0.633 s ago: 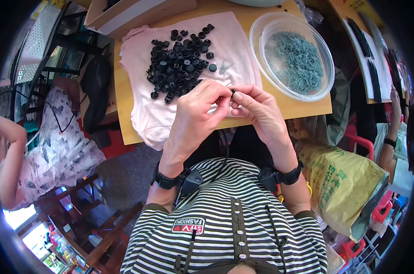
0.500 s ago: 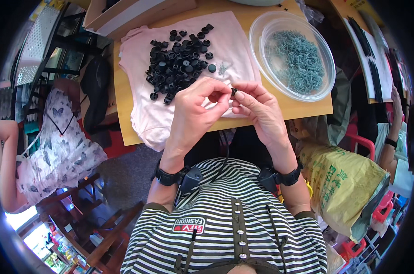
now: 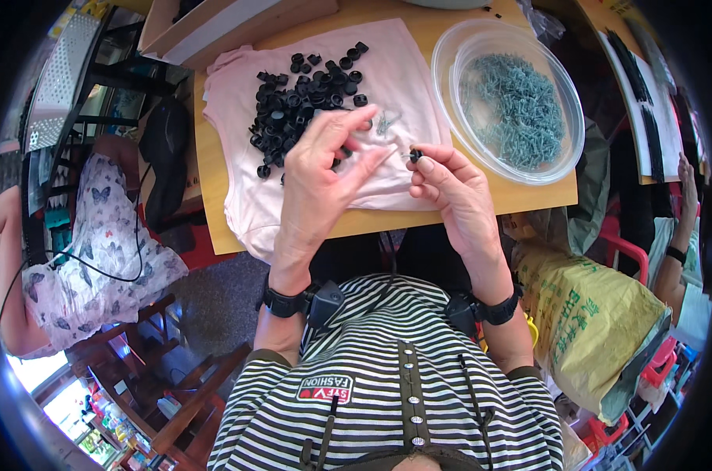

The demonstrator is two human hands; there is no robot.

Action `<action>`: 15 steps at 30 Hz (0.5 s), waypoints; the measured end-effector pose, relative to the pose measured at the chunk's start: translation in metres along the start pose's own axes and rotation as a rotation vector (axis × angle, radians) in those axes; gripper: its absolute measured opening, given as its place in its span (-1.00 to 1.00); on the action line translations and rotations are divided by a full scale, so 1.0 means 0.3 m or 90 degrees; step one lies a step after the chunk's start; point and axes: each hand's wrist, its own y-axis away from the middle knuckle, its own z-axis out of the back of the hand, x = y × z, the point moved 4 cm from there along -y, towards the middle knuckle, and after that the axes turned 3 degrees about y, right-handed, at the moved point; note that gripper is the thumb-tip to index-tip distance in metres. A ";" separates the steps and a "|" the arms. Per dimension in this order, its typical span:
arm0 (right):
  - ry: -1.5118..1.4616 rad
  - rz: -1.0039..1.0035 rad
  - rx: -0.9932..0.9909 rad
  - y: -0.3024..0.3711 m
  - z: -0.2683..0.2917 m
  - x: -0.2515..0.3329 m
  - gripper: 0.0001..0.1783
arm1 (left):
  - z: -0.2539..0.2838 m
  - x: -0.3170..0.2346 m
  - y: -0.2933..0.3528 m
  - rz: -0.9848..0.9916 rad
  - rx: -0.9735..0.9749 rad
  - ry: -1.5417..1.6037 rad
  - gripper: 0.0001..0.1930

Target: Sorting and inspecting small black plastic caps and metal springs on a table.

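Head view: at eleven o'clock, black pieces (image 3: 281,118) lie on pink cloth (image 3: 242,196); my left grip (image 3: 316,169) stands parted, apparently bare. At one, a black part (image 3: 416,155), thin metal (image 3: 406,155) protruding, is pinched in my right grip (image 3: 454,184); at two, a tub (image 3: 444,63) holds grey metal bits (image 3: 520,110). Likely I'm joining metal to black; next seems to want a steady left push.

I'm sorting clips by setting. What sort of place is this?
Probably a small, informal workshop, perhaps in a home or shop: a heap of small black parts lies on pink cloth over a table, with a clear tub of grey screw-like pieces alongside and a big yellow sack nearby.
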 end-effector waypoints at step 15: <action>0.404 0.294 -0.137 0.072 0.089 0.112 -0.75 | -0.022 0.066 -0.055 -0.096 -0.017 -0.191 -0.77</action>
